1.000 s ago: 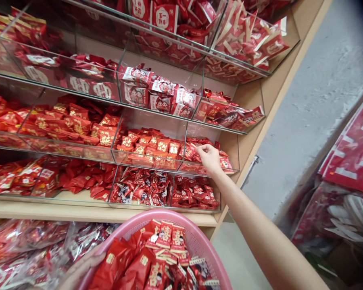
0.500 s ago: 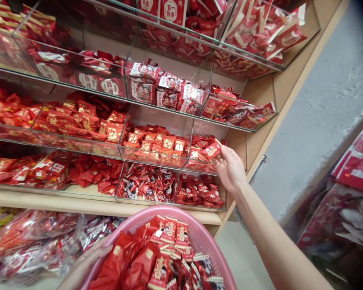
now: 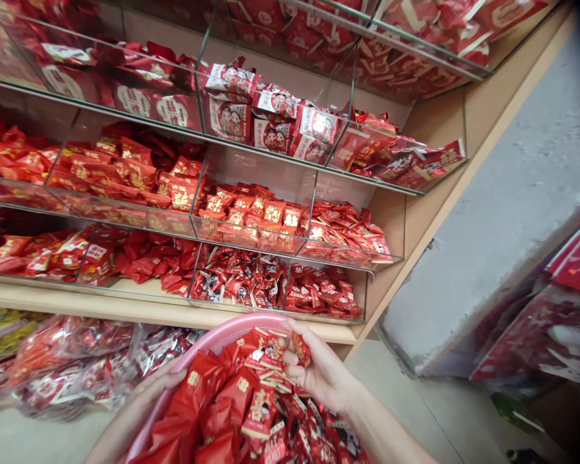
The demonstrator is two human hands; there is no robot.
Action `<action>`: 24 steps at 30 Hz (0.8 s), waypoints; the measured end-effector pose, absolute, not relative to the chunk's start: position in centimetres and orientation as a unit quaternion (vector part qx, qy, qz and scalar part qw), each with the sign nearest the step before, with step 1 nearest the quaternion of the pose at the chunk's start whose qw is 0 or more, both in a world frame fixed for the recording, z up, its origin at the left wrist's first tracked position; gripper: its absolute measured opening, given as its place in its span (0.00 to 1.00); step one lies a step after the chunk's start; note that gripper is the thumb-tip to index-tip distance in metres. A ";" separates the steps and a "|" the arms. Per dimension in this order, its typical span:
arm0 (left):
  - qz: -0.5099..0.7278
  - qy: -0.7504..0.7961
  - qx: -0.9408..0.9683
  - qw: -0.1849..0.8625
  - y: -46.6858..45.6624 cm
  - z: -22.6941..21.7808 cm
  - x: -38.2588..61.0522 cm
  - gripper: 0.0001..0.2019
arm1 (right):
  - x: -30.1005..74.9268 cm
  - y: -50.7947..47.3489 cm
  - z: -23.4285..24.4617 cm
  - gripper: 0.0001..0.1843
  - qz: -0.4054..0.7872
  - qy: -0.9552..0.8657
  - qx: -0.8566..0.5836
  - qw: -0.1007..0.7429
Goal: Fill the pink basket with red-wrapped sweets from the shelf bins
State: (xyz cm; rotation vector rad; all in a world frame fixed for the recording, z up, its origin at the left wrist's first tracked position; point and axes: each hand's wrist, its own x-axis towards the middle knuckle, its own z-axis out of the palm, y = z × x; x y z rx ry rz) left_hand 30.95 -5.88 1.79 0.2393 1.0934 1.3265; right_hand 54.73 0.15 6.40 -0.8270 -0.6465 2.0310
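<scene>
A pink plastic basket (image 3: 200, 353) full of red packets stands at the bottom middle. My left hand (image 3: 154, 390) grips its left rim, with the fingertips over the edge. Over the basket's back right part, my right hand (image 3: 321, 367) pinches a small red candy packet (image 3: 300, 348) with gold printing. Close under those fingers lie small red packets (image 3: 270, 351) with cream edges. Larger plain red packets (image 3: 232, 396) fill the left side, and darker red-and-black ones (image 3: 341, 435) lie at the right.
Ahead rises a wooden shelf unit with clear-fronted compartments (image 3: 256, 254) of red wrapped sweets. Clear plastic bags of packets (image 3: 72, 367) lie beneath the bottom shelf. A grey wall (image 3: 468, 258) is at the right, with red packaging (image 3: 541, 328) beside it.
My right hand has come down and left from the right-hand shelf compartment to the basket, bringing the red packet along. My left hand stays on the rim. The view has shifted slightly.
</scene>
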 end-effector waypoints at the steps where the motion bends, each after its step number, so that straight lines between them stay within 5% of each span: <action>1: 0.583 0.479 0.116 0.646 -5.8 1.6 30.9 0.31 | 54.7 0.0 6.5 0.08 0.811 -0.268 -0.318 0.413; 12: 0.567 0.494 0.106 0.651 -5.7 1.9 30.3 0.31 | 54.3 -0.2 6.2 0.19 0.852 -0.334 -0.295 0.275; 18: 0.569 0.472 0.129 0.661 -5.3 1.4 29.9 0.34 | 54.2 -0.8 5.8 0.12 0.664 -0.528 -0.481 0.221; 24: 0.559 0.462 0.144 0.673 -5.5 1.2 30.0 0.33 | 55.6 -0.4 4.0 0.22 0.575 -0.639 -0.449 0.244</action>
